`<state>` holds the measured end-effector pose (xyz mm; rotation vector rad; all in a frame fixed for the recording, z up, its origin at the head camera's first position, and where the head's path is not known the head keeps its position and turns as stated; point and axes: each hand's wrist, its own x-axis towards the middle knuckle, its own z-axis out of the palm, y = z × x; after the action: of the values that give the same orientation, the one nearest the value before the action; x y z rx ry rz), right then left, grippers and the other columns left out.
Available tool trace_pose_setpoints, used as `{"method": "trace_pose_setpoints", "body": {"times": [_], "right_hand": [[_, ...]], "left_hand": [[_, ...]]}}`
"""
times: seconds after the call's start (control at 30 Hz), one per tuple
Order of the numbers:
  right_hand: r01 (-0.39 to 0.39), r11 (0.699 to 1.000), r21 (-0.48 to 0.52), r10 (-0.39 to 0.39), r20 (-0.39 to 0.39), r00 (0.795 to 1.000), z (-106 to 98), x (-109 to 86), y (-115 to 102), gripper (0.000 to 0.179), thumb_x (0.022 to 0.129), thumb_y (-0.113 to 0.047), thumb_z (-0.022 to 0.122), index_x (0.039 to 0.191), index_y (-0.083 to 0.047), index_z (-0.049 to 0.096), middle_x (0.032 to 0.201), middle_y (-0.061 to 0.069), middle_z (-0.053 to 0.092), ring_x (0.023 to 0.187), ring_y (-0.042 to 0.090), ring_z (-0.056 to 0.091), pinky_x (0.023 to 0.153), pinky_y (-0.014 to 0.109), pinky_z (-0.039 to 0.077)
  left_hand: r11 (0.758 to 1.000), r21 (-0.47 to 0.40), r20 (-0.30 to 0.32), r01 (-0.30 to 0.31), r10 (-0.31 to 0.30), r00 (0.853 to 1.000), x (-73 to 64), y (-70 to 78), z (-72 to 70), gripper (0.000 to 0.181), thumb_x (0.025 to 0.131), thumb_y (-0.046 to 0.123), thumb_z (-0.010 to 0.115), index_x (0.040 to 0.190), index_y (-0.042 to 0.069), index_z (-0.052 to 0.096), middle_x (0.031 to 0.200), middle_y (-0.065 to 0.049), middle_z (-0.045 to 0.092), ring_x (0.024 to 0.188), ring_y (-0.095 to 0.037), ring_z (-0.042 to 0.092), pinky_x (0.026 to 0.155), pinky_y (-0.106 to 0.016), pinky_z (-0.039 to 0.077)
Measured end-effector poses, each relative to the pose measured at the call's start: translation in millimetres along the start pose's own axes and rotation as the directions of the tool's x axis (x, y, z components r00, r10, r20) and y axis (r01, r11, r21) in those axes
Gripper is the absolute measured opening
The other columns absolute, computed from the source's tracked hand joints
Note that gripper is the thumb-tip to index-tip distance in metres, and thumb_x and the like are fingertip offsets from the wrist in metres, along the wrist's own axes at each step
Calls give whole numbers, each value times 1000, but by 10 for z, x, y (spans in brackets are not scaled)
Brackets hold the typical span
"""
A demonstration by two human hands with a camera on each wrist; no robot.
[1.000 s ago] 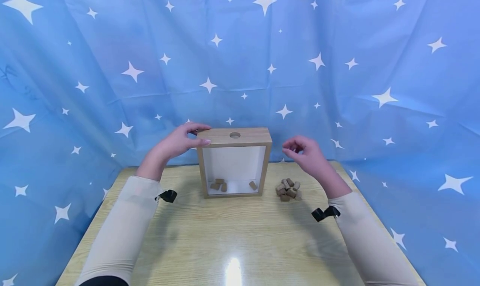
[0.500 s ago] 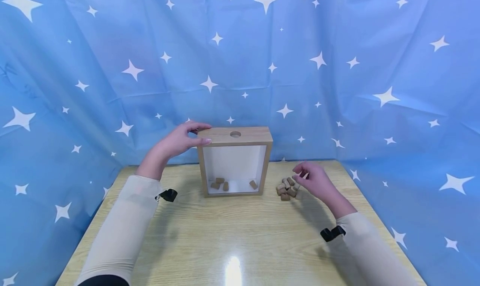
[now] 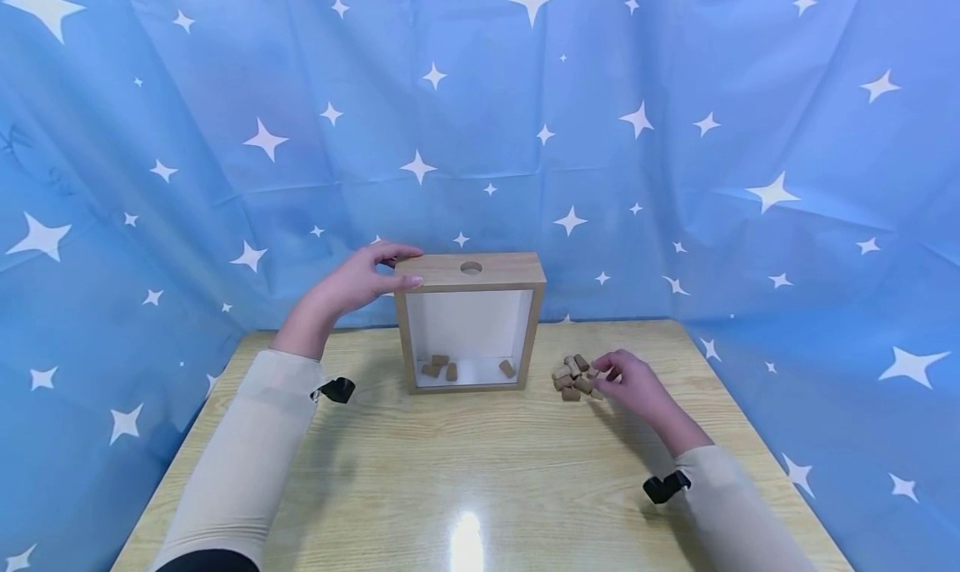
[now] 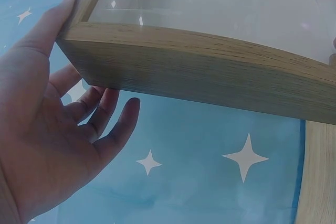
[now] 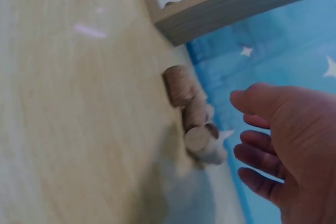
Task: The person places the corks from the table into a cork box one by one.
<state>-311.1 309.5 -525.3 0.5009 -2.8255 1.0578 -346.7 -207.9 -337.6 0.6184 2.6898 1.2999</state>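
A wooden shadow box (image 3: pixel 535 330) with a clear front and a round hole (image 3: pixel 471 268) in its top stands on the table. Several corks (image 3: pixel 452 372) lie inside at its bottom. My left hand (image 3: pixel 356 282) grips the top left corner, thumb on the front edge and fingers behind; the left wrist view shows this left hand (image 4: pixel 58 114) around the frame. To the right of the box is a pile of loose corks (image 3: pixel 572 380). My right hand (image 3: pixel 633 384) is at the pile's right side, thumb and forefinger parted. In the right wrist view, its loosely bent fingers (image 5: pixel 257 153) hold nothing visible.
The light wood table (image 3: pixel 450 455) ends at a blue curtain with white stars (image 3: pixel 480 138), close behind the box and along both sides. Black straps with small black pieces (image 3: pixel 666 487) sit on both wrists.
My right hand has come down from beside the box's top right to the cork pile. My left hand keeps its grip on the box corner.
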Motion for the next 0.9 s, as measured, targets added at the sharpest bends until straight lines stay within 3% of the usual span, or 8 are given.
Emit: {"method": "trace_pose_setpoints", "body": {"times": [0.37, 0.9], "right_hand": [[-22, 1000, 3, 22, -3, 1000, 99, -106, 153, 37, 98, -10, 84, 128, 7, 70, 114, 17, 68, 102, 32, 70, 92, 53, 60], [-90, 996, 2, 90, -25, 996, 212, -131, 265, 39, 96, -18, 87, 126, 1, 70, 109, 11, 67, 96, 24, 63, 84, 44, 55]], "left_hand": [[1000, 6, 0, 2, -2, 1000, 0, 12, -4, 64, 104, 47, 79, 161, 23, 60, 165, -5, 49, 145, -34, 41, 113, -60, 44], [1000, 8, -2, 9, -9, 1000, 9, 1, 7, 63, 104, 49, 78, 160, 25, 61, 164, -4, 50, 144, -34, 42, 112, -60, 44]]}}
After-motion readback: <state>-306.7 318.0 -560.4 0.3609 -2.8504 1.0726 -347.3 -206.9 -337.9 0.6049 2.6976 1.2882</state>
